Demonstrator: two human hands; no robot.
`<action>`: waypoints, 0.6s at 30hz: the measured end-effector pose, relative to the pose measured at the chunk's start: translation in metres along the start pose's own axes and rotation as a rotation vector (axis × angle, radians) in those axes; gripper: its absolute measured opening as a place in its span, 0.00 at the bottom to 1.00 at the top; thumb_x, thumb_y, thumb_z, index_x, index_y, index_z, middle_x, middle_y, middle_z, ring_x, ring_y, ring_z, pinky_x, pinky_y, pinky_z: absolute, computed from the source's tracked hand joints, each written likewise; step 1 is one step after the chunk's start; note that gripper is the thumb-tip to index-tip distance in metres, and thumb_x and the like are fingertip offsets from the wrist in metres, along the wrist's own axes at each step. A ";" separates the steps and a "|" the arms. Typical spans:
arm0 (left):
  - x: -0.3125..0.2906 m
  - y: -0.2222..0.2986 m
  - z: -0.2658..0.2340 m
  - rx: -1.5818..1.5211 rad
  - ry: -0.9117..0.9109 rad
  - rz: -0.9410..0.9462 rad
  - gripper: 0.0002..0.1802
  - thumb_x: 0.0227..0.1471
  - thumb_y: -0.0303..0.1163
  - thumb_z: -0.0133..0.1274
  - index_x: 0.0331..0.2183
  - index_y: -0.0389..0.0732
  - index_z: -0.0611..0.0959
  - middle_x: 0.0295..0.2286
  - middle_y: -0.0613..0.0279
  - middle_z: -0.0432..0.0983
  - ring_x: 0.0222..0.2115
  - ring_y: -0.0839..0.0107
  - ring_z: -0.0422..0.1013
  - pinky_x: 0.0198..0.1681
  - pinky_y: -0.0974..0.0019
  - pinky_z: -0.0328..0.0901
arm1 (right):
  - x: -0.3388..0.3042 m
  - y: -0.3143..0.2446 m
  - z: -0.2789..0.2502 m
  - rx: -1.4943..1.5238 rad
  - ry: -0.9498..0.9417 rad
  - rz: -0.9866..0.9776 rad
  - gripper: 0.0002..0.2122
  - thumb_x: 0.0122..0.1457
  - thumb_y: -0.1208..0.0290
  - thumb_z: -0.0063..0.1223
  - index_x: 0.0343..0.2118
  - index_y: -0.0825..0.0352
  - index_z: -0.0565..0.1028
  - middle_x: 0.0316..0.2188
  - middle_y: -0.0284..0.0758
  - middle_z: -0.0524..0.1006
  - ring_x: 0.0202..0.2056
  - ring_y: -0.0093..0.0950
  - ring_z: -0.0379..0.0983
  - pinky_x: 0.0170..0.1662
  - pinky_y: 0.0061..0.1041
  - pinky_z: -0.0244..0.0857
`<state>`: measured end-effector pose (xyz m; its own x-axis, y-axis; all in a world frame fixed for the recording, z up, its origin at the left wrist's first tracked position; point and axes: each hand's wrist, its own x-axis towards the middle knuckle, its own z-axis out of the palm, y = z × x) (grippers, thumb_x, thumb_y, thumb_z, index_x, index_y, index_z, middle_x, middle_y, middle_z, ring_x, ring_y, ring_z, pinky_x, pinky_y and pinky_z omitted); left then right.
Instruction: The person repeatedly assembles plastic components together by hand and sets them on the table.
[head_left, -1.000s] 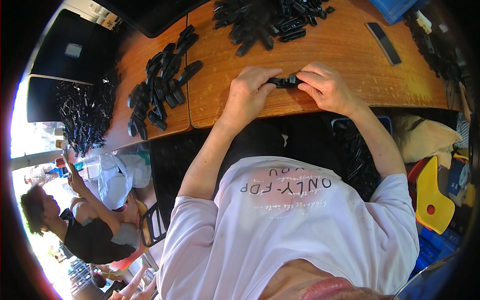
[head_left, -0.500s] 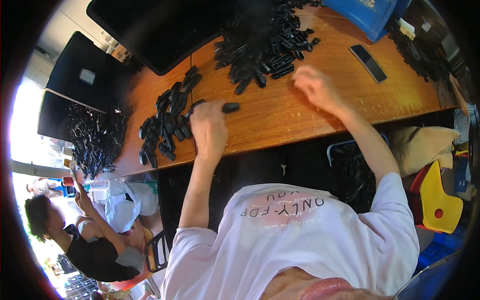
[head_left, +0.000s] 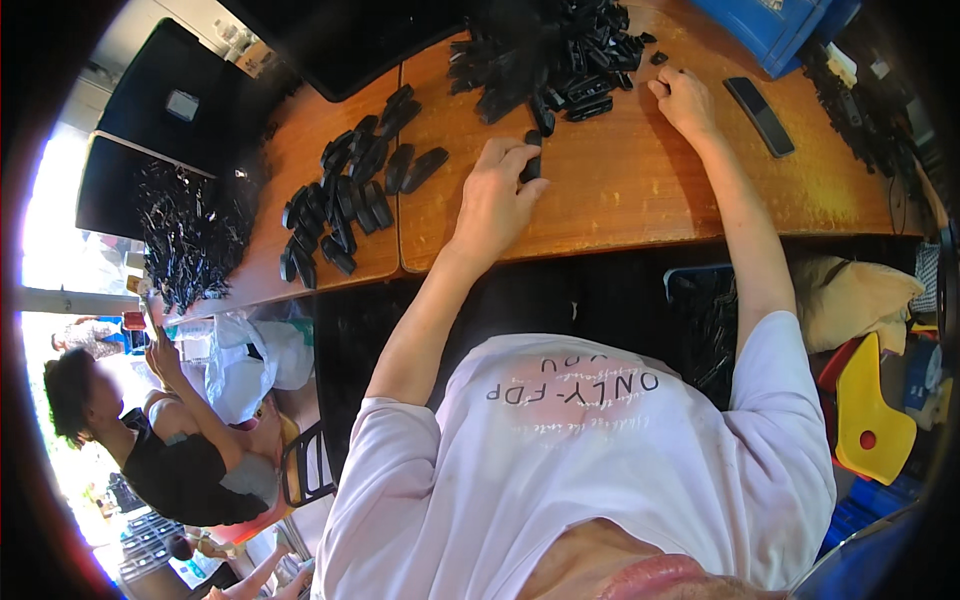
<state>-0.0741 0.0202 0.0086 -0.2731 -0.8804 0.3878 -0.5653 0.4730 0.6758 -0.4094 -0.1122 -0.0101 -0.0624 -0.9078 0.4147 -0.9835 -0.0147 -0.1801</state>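
Observation:
My left hand (head_left: 492, 203) is over the middle of the wooden table, its fingers closed on a black oblong plastic piece (head_left: 532, 158) that stands on end. Farther right, my right hand (head_left: 684, 104) has its fingers curled together. Whether anything is between them is hidden. A small black part (head_left: 658, 58) lies just beyond its fingertips. Beyond my left hand spreads a big heap of black plastic parts (head_left: 585, 85). To its left is a looser group of black oblong pieces (head_left: 345, 195), some lying side by side.
A dark phone (head_left: 759, 117) lies on the table (head_left: 620, 200) right of my right hand. At the back right stands a blue bin (head_left: 765, 35). More black parts (head_left: 195, 235) are piled at the far left. A person (head_left: 180, 440) sits at the left. A yellow chair (head_left: 872, 415) is at the right.
My left hand has moved right, away from the looser group, with the black piece. My right hand has moved right and farther from me. The whole view has shifted slightly.

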 end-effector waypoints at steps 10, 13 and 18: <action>0.007 -0.023 -0.008 0.123 -0.081 0.317 0.23 0.52 0.15 0.57 0.50 0.39 0.86 0.53 0.56 0.79 0.56 0.53 0.71 0.61 0.54 0.66 | -0.087 -0.058 -0.055 0.919 -0.510 0.156 0.06 0.66 0.76 0.57 0.43 0.70 0.78 0.26 0.31 0.79 0.24 0.16 0.69 0.27 0.20 0.62; 0.007 -0.019 -0.006 0.103 -0.086 0.277 0.21 0.51 0.17 0.60 0.48 0.40 0.87 0.49 0.57 0.81 0.53 0.53 0.72 0.59 0.55 0.67 | -0.096 -0.041 -0.043 0.701 -0.387 -0.129 0.05 0.66 0.76 0.57 0.41 0.71 0.78 0.25 0.32 0.79 0.23 0.18 0.68 0.27 0.23 0.63; 0.003 -0.021 -0.007 0.103 0.004 0.234 0.19 0.49 0.20 0.65 0.46 0.39 0.88 0.41 0.56 0.84 0.47 0.54 0.75 0.53 0.57 0.70 | -0.108 -0.054 -0.048 0.618 -0.162 -0.210 0.10 0.66 0.69 0.62 0.42 0.72 0.80 0.29 0.36 0.80 0.28 0.25 0.74 0.34 0.28 0.68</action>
<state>-0.0577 0.0080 0.0001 -0.4033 -0.7468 0.5288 -0.5631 0.6580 0.4999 -0.3574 0.0069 -0.0027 0.1938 -0.9101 0.3662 -0.6908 -0.3916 -0.6078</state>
